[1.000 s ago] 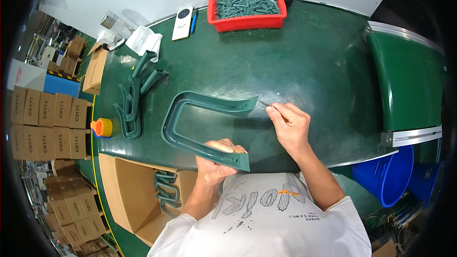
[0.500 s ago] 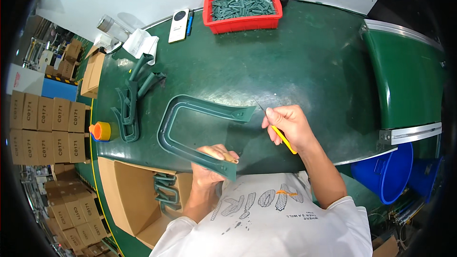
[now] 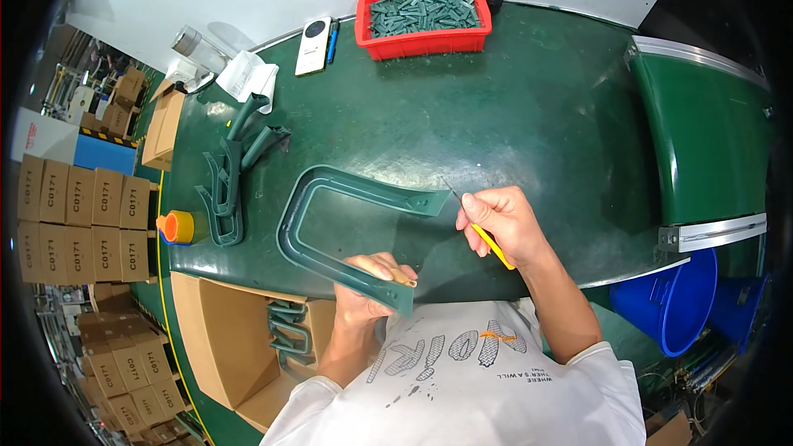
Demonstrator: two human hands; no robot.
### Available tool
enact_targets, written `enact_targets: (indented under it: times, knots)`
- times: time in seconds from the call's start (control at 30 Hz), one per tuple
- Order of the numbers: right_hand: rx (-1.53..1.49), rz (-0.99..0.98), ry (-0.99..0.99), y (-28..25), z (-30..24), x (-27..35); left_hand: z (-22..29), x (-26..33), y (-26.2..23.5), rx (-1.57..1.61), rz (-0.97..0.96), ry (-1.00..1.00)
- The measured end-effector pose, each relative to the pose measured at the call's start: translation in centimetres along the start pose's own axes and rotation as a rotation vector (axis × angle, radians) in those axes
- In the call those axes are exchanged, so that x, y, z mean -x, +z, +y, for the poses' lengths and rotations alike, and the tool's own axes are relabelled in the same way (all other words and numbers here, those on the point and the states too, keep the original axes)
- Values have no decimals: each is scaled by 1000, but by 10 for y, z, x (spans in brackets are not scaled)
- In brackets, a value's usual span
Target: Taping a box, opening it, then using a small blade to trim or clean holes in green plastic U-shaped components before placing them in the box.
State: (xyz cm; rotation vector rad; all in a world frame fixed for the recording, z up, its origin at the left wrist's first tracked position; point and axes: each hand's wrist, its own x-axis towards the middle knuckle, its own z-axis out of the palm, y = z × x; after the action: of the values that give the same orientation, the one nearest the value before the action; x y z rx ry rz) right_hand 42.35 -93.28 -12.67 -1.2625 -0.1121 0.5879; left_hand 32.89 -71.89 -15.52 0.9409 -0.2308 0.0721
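Green U-shaped plastic frame (image 3: 330,223) gripped at near end by left hand (image 3: 372,281); yellow-handled thin blade tool (image 3: 483,235) pinched in right hand (image 3: 500,219), tip at far right end. Frame best kept pressed flat, blade drawn lightly along edge.

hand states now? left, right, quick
Left hand: closed on the near arm of the green U-shaped plastic part.
Right hand: closed on a yellow-handled tool.

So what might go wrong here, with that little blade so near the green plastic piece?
The thin tool in the right hand points at the upper end of the U-shaped green part; a slip could gouge the plastic. The left hand pins only the lower end, its fingers on the part, so the part could pivot. That end overhangs the green table edge and might tip.
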Motion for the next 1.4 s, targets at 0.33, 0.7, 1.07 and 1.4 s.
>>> enact_targets:
  times: [0.33, 0.7, 1.07, 1.4]
  knots:
    - [-4, -5, 0, 1, 2, -1, -1, 2, -3, 13, 14, -1]
    - [-25, 13, 17, -1, 3, -1, -1, -1, -3, 38, -37, 1]
    - [109, 33, -56, 6, -1, 3, 3, 1, -7, 153, -53, -86]
    - [77, 53, -68, 6, 5, -1, 2, 3, -10, 148, -65, -124]
